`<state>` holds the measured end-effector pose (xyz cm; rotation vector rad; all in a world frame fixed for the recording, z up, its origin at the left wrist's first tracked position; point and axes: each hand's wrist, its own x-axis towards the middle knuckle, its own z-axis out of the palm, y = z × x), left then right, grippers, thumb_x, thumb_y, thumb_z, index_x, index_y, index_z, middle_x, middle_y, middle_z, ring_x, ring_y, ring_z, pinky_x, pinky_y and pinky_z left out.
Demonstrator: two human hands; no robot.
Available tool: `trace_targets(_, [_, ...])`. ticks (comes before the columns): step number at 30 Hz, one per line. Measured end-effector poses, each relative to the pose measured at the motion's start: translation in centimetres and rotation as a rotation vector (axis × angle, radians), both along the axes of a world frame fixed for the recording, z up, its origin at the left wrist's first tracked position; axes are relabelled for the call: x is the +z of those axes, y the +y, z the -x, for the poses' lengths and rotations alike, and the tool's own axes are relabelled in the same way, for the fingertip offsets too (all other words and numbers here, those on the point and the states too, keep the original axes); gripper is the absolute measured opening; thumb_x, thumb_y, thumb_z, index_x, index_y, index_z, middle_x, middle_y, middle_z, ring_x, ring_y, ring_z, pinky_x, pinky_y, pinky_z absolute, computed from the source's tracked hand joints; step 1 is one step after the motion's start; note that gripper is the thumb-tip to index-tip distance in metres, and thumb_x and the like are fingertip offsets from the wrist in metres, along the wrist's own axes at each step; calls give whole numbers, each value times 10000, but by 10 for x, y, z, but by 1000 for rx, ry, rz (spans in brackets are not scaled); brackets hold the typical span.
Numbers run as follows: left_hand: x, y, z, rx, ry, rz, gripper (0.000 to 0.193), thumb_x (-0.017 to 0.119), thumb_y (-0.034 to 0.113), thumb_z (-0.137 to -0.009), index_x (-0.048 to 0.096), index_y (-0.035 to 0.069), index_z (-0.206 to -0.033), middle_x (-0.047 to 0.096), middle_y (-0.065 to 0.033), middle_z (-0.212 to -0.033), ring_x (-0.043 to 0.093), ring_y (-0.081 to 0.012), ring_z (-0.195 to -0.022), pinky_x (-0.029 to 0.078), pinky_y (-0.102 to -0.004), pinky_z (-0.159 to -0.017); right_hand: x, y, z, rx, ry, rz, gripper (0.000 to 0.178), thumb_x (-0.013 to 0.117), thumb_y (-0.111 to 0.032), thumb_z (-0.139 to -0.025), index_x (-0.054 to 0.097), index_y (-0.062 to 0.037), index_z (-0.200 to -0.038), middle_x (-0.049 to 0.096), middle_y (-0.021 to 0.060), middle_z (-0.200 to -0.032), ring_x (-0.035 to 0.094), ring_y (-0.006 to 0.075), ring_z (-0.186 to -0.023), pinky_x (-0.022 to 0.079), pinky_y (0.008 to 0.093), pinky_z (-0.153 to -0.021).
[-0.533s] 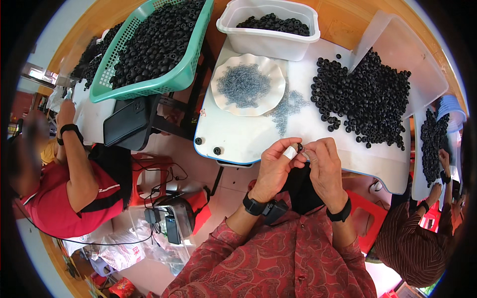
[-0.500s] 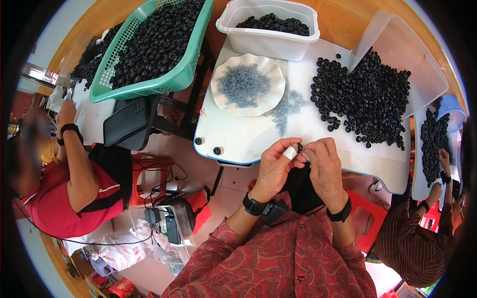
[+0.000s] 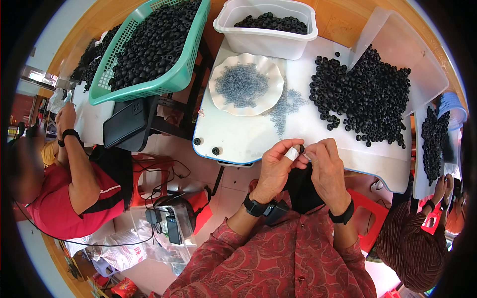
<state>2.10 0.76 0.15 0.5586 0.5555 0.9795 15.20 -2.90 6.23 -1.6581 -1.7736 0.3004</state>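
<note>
My left hand [image 3: 276, 168] pinches a small black ring-shaped part [image 3: 301, 148] at the table's near edge. A white wrap [image 3: 292, 153] covers one of its fingers. Close against that part, my right hand [image 3: 325, 166] has thumb and fingers pressed together; what they hold, if anything, is too small to make out. Beyond my hands lie a heap of similar black parts [image 3: 357, 99] and a scalloped white plate [image 3: 276, 74] bearing tiny translucent grey-blue pieces [image 3: 241, 85]. More tiny pieces [image 3: 285, 109] are scattered beside the plate. Two single black parts [image 3: 215, 151] sit at the table's left corner.
A white tub [image 3: 268, 42] of black parts stands at the back. A clear bin [image 3: 422, 74] lies tipped behind the heap. At left are a green basket [image 3: 141, 94] full of black parts and a phone [image 3: 125, 119]. People work on both sides, near red stools [image 3: 372, 213].
My hands stay nearly in place, fingertips together at the black part, with only a slight shift. The person at right has drawn their hands nearer to themselves.
</note>
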Motion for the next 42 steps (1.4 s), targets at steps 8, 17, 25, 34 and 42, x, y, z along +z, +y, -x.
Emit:
trace_targets(8, [2, 1, 3, -29, 74, -53, 239, 521, 77, -974, 583, -33, -1177, 605, -61, -939, 615, -140, -808, 532, -261, -718, 8, -1, 4, -21, 1, 122, 55, 561, -4, -898, 576, -16, -949, 508, 144, -903, 595, 319, -705, 477, 396, -603])
trace_targets(17, [-9, 2, 2, -64, -110, 67, 239, 532, 59, -960, 580, -30, -1177, 636, -90, -982, 638, -154, -799, 541, -264, -704, -5, 5, 0, 35, 124, -36, 59, 588, -12, -889, 585, -18, -948, 526, 106, -883, 602, 231, -615, 495, 328, -508])
trace_targets(25, [-11, -3, 0, -151, -435, 329, 286, 512, 60, -966, 556, -30, -1234, 652, -150, -1036, 669, -149, -803, 562, -242, -688, -10, -5, -5, -147, 942, 246, 141, 552, -99, -970, 640, 3, -1009, 637, 32, -802, 536, 45, -576, 440, 169, -506])
trace_targets(34, [-12, -2, -4, -139, -398, 291, 287, 543, 67, -954, 553, -36, -1222, 658, -145, -1030, 655, -139, -813, 549, -236, -699, -15, -13, -13, -118, 1100, 308, 218, 535, -139, -984, 647, 9, -1098, 647, 51, -802, 598, 78, -655, 471, 190, -563])
trace_targets(42, [-7, -3, -6, -116, -317, 247, 265, 552, 78, -954, 570, -28, -1197, 659, -114, -988, 645, -129, -797, 545, -232, -699, -7, -12, -6, -151, 907, 199, 124, 598, -16, -912, 662, 3, -1017, 625, 38, -885, 593, 80, -706, 477, 203, -580])
